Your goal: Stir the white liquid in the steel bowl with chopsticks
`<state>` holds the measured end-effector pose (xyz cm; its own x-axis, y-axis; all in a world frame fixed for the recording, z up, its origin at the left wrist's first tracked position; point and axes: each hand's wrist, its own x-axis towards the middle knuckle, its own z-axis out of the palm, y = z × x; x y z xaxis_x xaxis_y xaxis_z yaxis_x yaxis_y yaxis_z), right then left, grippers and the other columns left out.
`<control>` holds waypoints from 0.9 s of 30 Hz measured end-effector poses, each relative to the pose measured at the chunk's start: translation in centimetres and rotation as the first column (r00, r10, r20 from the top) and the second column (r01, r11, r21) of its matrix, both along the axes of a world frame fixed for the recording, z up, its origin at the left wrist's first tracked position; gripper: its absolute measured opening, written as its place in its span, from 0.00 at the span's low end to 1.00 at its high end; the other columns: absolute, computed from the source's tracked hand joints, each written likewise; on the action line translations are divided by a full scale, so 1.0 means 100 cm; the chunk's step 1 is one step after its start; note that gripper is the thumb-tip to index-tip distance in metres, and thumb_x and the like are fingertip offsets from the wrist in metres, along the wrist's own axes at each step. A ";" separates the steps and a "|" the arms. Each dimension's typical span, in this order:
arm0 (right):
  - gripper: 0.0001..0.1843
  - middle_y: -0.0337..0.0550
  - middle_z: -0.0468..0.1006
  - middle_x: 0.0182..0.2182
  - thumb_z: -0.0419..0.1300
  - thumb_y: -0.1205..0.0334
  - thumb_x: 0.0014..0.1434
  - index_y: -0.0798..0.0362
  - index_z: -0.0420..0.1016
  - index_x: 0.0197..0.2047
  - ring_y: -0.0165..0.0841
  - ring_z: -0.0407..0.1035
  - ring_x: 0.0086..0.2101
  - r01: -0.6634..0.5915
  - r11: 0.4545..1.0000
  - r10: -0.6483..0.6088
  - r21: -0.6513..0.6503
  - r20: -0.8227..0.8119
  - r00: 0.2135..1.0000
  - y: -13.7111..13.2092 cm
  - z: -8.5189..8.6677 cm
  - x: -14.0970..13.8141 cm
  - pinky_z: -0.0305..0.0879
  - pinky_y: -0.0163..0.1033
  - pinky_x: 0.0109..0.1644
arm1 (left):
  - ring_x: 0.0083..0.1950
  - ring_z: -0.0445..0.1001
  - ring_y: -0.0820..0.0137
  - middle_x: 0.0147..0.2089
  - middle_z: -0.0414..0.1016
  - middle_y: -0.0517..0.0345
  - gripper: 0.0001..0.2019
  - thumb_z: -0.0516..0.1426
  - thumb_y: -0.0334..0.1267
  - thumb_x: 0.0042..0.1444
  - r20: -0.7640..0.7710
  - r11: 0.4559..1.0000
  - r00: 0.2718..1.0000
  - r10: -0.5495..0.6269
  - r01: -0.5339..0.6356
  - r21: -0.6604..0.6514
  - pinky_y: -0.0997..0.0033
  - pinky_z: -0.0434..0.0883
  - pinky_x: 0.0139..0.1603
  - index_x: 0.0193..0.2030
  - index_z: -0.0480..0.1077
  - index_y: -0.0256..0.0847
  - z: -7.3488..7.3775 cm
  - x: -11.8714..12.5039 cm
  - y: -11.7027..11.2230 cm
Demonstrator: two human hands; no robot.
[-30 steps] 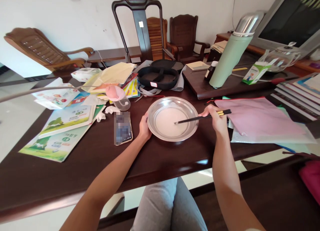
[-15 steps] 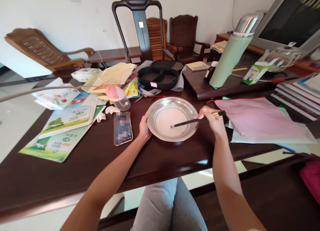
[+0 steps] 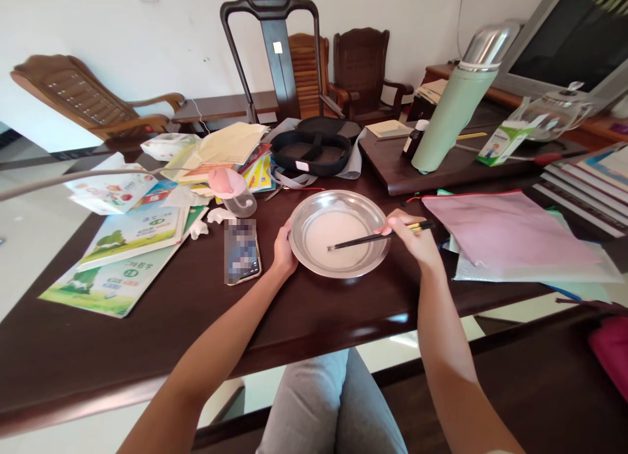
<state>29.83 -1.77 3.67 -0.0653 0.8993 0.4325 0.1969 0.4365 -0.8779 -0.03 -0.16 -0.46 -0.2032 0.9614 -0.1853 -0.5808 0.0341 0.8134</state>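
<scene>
At the middle of the dark desk (image 3: 314,310) sits the steel dish (image 3: 338,235), shallow white liquid pooled inside. Left hand (image 3: 283,251) cups the near-left rim, fingers curled against the metal. Right hand (image 3: 415,241) hovers at the dish's right edge, fingers pinched shut on a pair of black chopsticks (image 3: 377,237), tips down in the liquid near the centre. Just left of the dish lies a phone (image 3: 241,251), face up. Right of the hand, a pink zip folder (image 3: 510,235) rests flat. Behind, a green flask (image 3: 454,110) stands upright.
</scene>
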 end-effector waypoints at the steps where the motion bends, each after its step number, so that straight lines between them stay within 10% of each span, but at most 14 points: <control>1: 0.33 0.44 0.88 0.29 0.69 0.23 0.66 0.43 0.86 0.26 0.45 0.85 0.35 -0.026 1.000 0.026 -0.002 0.032 0.999 0.000 0.000 -0.002 0.79 0.52 0.47 | 0.68 0.84 0.45 0.47 0.91 0.51 0.10 0.67 0.45 0.53 0.000 1.000 1.000 0.007 -0.007 0.003 0.54 0.79 0.69 0.39 0.83 0.43 0.000 0.000 0.000; 8: 0.35 0.42 0.86 0.25 0.67 0.22 0.67 0.43 0.83 0.24 0.45 0.84 0.33 0.193 0.981 -0.191 0.034 -0.070 0.979 0.003 -0.001 0.007 0.78 0.53 0.48 | 0.67 0.84 0.44 0.46 0.91 0.52 0.08 0.68 0.45 0.52 0.011 1.000 1.000 0.021 -0.021 -0.004 0.54 0.80 0.69 0.35 0.81 0.44 0.000 0.002 0.000; 14: 0.33 0.44 0.89 0.30 0.69 0.24 0.66 0.43 0.86 0.27 0.45 0.86 0.35 -0.035 0.999 0.036 -0.022 0.029 0.999 0.000 0.001 0.000 0.79 0.51 0.48 | 0.69 0.83 0.43 0.46 0.91 0.52 0.11 0.69 0.47 0.51 0.004 1.000 1.000 0.025 -0.025 0.001 0.53 0.79 0.70 0.37 0.82 0.44 -0.001 0.001 0.001; 22: 0.35 0.42 0.86 0.26 0.67 0.21 0.66 0.43 0.83 0.24 0.45 0.84 0.34 0.192 0.981 -0.191 0.010 -0.066 0.979 0.003 -0.003 0.009 0.79 0.53 0.50 | 0.69 0.83 0.44 0.45 0.91 0.52 0.10 0.68 0.46 0.51 -0.010 1.000 1.000 0.015 -0.015 0.012 0.53 0.79 0.70 0.37 0.82 0.45 -0.002 0.000 0.001; 27: 0.33 0.44 0.87 0.28 0.69 0.23 0.66 0.43 0.87 0.27 0.46 0.85 0.36 -0.002 1.000 0.002 -0.011 0.025 1.000 0.000 0.002 0.001 0.79 0.52 0.48 | 0.69 0.83 0.45 0.47 0.91 0.52 0.12 0.68 0.48 0.51 -0.023 1.000 1.000 -0.002 0.003 0.015 0.53 0.78 0.71 0.38 0.83 0.45 -0.002 0.000 0.001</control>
<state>29.95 -1.81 3.85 -0.0779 0.9040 0.4204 0.2180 0.4269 -0.8776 -0.06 -0.10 -0.62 -0.2047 0.9647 -0.1659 -0.5618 0.0230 0.8270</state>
